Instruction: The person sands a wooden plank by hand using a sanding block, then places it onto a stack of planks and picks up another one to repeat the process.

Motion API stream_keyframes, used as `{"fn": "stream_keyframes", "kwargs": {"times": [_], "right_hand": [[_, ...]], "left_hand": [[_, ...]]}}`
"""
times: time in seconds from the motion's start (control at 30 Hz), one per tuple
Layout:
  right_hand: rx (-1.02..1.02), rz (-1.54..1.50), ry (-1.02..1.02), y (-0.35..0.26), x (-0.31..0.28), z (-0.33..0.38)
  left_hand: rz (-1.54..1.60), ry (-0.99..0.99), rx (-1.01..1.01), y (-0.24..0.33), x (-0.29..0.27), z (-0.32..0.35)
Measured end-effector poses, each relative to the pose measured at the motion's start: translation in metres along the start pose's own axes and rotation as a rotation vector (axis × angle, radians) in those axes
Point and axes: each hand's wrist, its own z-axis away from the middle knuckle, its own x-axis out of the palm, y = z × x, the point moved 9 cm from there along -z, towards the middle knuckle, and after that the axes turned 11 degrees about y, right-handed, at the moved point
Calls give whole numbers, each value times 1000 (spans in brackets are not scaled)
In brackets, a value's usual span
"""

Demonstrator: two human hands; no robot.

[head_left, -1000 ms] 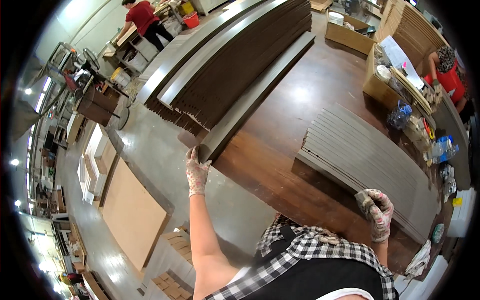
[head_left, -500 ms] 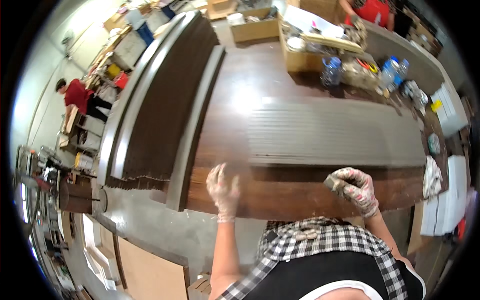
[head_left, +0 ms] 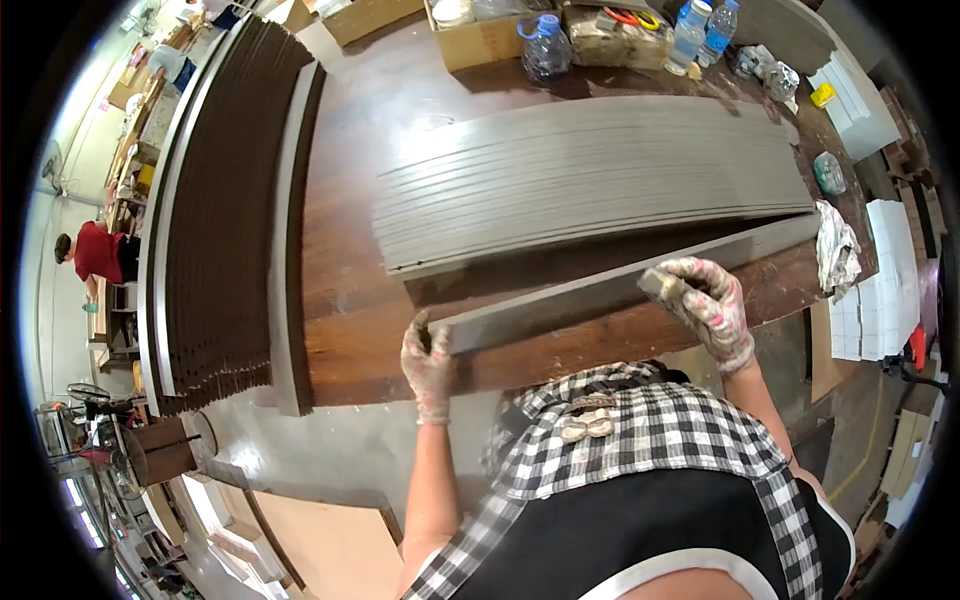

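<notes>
My left hand (head_left: 427,370), in a flowered glove, is closed on the near-left end of a long grey board (head_left: 560,308). This board lies slanted on the brown table, its far right end close to a row of similar grey boards (head_left: 600,165) laid side by side. My right hand (head_left: 715,312), gloved too, pinches a small grey-tan block (head_left: 661,284) like a sanding block. It is over the board's right half; whether the block touches the board I cannot tell.
A tall stack of dark-edged boards (head_left: 225,210) stands at the left, a single board (head_left: 290,250) beside it. Toward the back are a blue-capped jug (head_left: 546,50), bottles (head_left: 688,40) and a cardboard box (head_left: 475,45). A white rag (head_left: 837,250) lies at the right edge.
My left hand, open before, now grips a board that has come away from the row toward me. My right hand still holds the small block. The view has shifted.
</notes>
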Motion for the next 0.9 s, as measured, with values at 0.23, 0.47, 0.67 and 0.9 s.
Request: {"fn": "stream_keyframes", "kwargs": {"times": [0.23, 0.47, 0.67, 0.9], "right_hand": [[36, -29, 31, 6, -38, -14], [49, -136, 25, 36, -66, -29], [53, -148, 91, 61, -104, -37], [150, -62, 33, 78, -75, -31]], "left_hand": [[-361, 249, 364, 73, -8, 1], [-542, -695, 872, 141, 208, 159], [-969, -244, 636, 51, 64, 81], [-762, 10, 615, 69, 9, 65]]}}
